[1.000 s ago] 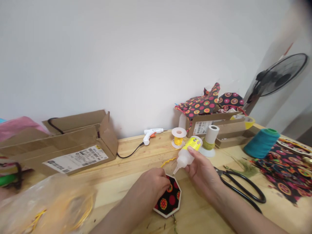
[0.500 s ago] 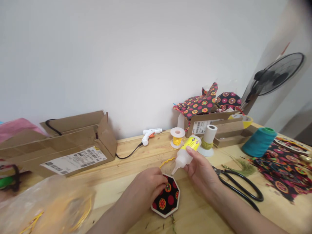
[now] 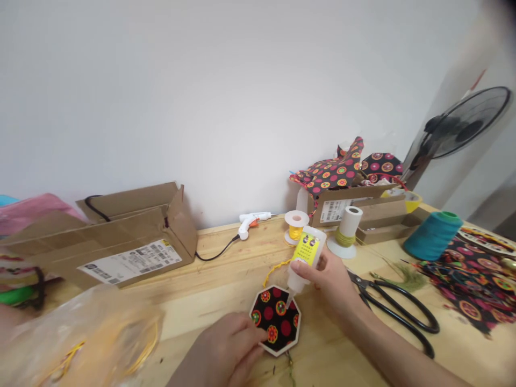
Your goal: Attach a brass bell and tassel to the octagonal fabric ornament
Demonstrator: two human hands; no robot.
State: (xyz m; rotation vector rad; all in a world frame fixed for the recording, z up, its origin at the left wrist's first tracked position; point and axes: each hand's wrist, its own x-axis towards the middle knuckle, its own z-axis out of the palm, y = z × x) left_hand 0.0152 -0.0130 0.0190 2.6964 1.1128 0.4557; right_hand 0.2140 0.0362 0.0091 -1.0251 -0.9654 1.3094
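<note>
An octagonal piece (image 3: 284,337) with black patterned fabric inside a pale rim lies on the wooden table. My left hand (image 3: 231,346) grips its lower left edge with curled fingers; the thumb is partly hidden. In my right hand (image 3: 332,279) is a white glue bottle (image 3: 308,250) with a yellow label, tipped nozzle down. The nozzle tip is over the fabric near the upper right rim; whether it touches I cannot tell. A twisted yellow cord (image 3: 275,267) runs from the octagon's top, and a thin green cord (image 3: 290,365) trails below.
Black-handled scissors (image 3: 397,309) lie right of my right hand. Behind stand a yellow thread spool (image 3: 296,219), an olive thread spool (image 3: 345,242) and a teal thread cone (image 3: 431,236). A glue gun (image 3: 250,223), cardboard box (image 3: 133,242) and plastic bag (image 3: 100,328) are further left.
My left hand has moved down and left from the octagon's upper left to its lower left edge. The glue bottle is more upright, its nozzle lower and over the fabric.
</note>
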